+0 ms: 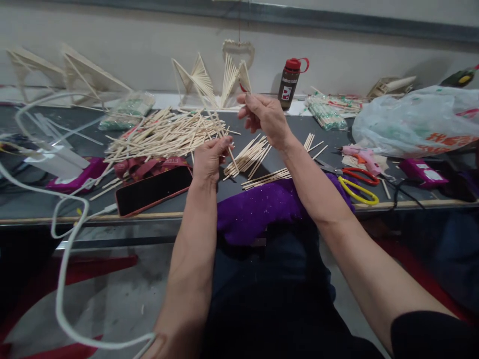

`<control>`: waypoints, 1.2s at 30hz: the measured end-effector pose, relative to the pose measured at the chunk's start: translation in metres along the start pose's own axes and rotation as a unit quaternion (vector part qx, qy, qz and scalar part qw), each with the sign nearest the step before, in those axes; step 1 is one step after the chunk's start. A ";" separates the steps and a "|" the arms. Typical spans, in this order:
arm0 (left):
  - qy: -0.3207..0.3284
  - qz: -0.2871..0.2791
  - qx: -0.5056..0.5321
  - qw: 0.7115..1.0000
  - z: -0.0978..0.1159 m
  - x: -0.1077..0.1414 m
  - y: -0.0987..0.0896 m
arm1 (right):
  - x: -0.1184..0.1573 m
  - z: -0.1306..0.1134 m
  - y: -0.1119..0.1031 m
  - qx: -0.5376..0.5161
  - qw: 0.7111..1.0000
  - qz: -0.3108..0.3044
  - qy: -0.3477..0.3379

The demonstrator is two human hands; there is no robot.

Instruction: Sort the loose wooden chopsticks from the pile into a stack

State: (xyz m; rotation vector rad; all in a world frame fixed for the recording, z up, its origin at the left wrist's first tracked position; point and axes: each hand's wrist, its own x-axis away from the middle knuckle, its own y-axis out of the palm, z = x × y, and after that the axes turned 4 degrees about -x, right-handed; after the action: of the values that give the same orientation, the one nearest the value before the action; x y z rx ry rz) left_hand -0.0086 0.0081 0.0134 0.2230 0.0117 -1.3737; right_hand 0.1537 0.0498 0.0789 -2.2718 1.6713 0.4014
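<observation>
My left hand (212,155) is closed in a pinch on thin wooden sticks (232,160), which slant up and down past the fingertips. Higher and to the right, my right hand (266,117) is raised over the table, its fingers curled in toward the thumb. Whatever it may hold is too small to make out. Below the hands lies a small group of loose sticks (249,155), and a larger heap of sticks (160,132) spreads to the left. Several more sticks (269,178) lie along a purple cloth (258,209) at the table's front edge.
A phone (155,190) and white cable (62,279) are at left. Stick models (194,82) stand along the wall beside a red-capped bottle (290,85). Scissors (359,192), a pink glue gun (364,155) and a plastic bag (415,119) lie at right.
</observation>
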 end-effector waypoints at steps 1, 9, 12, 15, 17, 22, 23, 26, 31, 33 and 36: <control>-0.024 0.014 0.031 0.999 0.000 -0.003 -0.002 | 0.002 0.005 0.000 0.013 1.000 -0.021 0.019; -0.070 0.100 0.129 0.984 0.000 -0.009 -0.011 | 0.025 0.014 -0.002 0.139 0.941 -0.274 0.143; -0.075 0.104 0.141 0.982 0.000 -0.008 -0.010 | 0.026 0.016 0.003 0.164 0.937 -0.283 0.125; -0.075 0.096 0.146 0.982 -0.001 -0.007 -0.009 | 0.025 0.023 0.007 0.196 0.933 -0.285 0.097; -0.074 0.089 0.143 0.983 -0.002 -0.007 -0.009 | 0.025 0.027 0.008 0.212 0.930 -0.287 0.087; -0.084 0.055 0.091 0.991 -0.003 -0.004 -0.006 | 0.025 0.031 0.007 0.189 0.938 -0.277 0.090; -0.082 0.048 0.076 0.993 -0.003 -0.002 -0.005 | 0.025 0.031 0.006 0.181 0.940 -0.275 0.091; -0.062 0.046 0.042 0.996 -0.003 0.000 -0.003 | 0.025 0.031 0.006 0.167 0.944 -0.269 0.090; -0.030 0.065 0.013 0.997 -0.002 0.002 -0.001 | 0.026 0.029 0.008 0.142 0.958 -0.224 0.106; -0.022 0.073 0.008 0.997 -0.002 0.001 0.000 | 0.027 0.030 0.011 0.136 0.965 -0.199 0.101; -0.007 0.083 0.006 0.997 -0.004 0.000 0.000 | 0.028 0.035 0.015 0.138 0.971 -0.181 0.075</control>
State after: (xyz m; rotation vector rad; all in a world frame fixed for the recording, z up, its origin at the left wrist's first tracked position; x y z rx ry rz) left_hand -0.0077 0.0085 0.0097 0.2194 -0.0250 -1.2104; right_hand 0.1451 0.0350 0.0351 -2.3659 1.2380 -0.0830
